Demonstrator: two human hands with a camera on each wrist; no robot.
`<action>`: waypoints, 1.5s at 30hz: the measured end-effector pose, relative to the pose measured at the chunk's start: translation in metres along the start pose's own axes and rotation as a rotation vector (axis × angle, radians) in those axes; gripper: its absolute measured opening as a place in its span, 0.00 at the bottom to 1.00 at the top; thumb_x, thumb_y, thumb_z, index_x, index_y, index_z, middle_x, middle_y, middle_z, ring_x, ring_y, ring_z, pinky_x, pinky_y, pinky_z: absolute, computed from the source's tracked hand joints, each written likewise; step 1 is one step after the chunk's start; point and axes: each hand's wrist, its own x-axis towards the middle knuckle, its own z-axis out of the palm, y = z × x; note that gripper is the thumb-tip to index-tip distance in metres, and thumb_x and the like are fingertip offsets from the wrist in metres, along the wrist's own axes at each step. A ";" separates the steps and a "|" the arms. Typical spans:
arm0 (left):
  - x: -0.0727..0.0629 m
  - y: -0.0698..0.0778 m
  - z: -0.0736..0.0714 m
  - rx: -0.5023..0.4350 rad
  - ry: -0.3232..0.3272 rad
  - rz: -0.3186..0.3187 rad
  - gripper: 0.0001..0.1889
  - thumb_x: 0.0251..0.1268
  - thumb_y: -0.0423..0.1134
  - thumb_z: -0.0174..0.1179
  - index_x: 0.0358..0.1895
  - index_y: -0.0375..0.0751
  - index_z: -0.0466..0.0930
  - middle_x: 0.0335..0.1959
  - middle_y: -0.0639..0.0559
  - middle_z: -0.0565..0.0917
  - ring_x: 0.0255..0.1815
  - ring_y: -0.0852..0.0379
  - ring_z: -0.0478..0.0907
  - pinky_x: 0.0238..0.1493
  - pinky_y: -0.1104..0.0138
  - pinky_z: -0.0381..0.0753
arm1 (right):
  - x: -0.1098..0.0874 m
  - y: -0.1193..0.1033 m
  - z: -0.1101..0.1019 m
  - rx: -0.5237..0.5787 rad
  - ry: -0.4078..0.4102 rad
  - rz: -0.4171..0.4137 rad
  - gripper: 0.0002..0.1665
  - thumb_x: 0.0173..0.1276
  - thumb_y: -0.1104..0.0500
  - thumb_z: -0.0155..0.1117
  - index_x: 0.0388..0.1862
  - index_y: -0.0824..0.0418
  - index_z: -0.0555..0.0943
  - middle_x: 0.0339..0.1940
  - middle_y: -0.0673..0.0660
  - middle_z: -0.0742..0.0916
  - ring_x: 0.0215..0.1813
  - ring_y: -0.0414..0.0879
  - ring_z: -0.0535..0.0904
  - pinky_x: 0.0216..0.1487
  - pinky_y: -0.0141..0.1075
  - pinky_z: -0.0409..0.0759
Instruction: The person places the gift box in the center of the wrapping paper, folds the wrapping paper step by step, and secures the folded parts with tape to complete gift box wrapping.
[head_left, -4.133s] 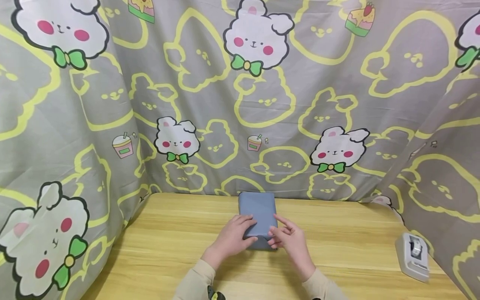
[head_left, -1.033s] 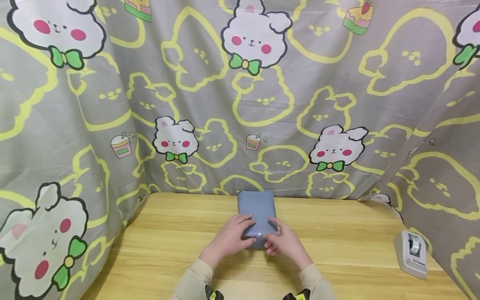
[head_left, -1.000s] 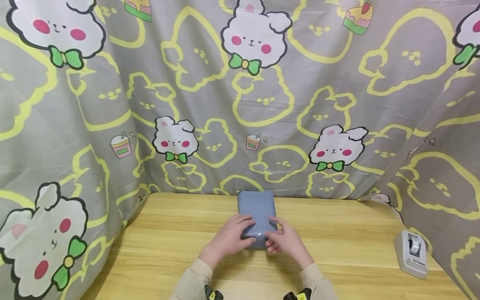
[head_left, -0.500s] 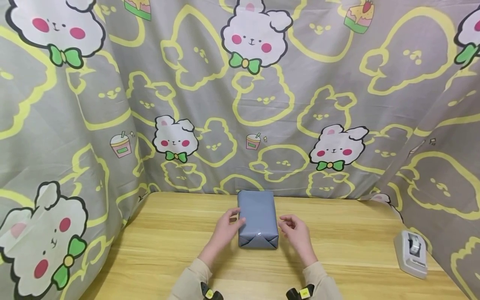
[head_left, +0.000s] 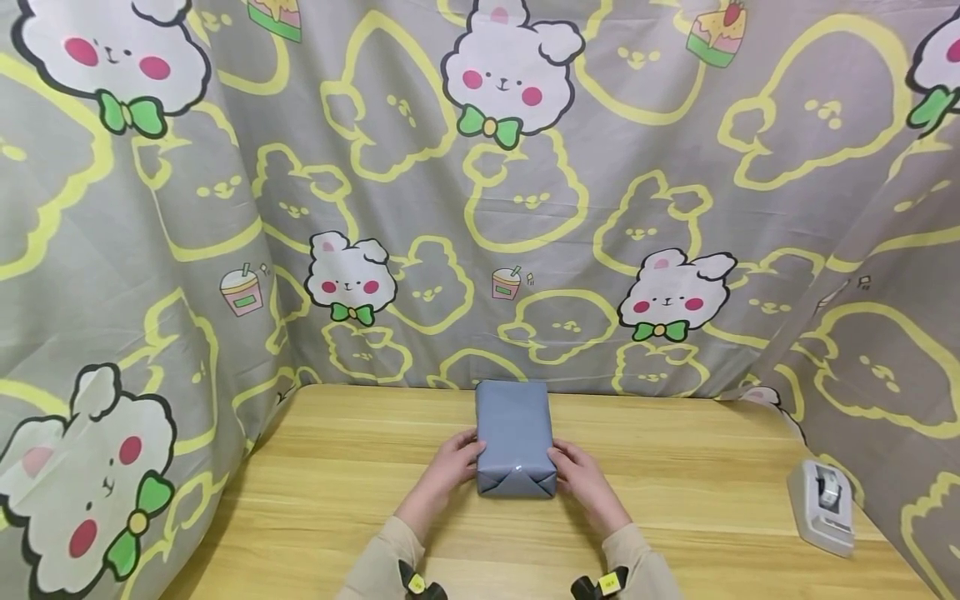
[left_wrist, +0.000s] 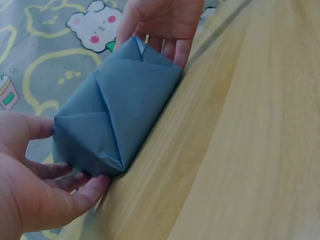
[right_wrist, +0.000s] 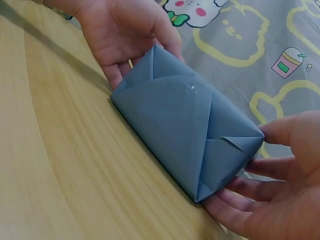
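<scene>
A box wrapped in blue-grey paper lies flat near the table's back edge in the head view. Its near end shows triangular folds, and a small shiny spot marks the upper edge of that end. My left hand grips the left side, its thumb at the top edge and its fingers lower down in the left wrist view. On the opposite side, my right hand holds the box the same way, thumb at the upper corner and fingertips along the bottom in the right wrist view.
A grey-white tape dispenser stands at the table's right side. Behind the wooden table hangs a grey curtain printed with rabbits, which also closes in both sides.
Both hands have left the top and near end of the wrapped box, moved apart, then come in against its left and right sides. The folded near end is uncovered. The box stays in place.
</scene>
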 end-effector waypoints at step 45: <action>-0.008 0.013 0.019 0.285 -0.060 0.406 0.56 0.55 0.47 0.71 0.79 0.57 0.37 0.76 0.45 0.56 0.72 0.41 0.63 0.65 0.46 0.71 | -0.002 -0.021 -0.014 -0.115 -0.011 -0.275 0.50 0.63 0.54 0.69 0.76 0.51 0.51 0.75 0.59 0.64 0.77 0.56 0.56 0.76 0.57 0.56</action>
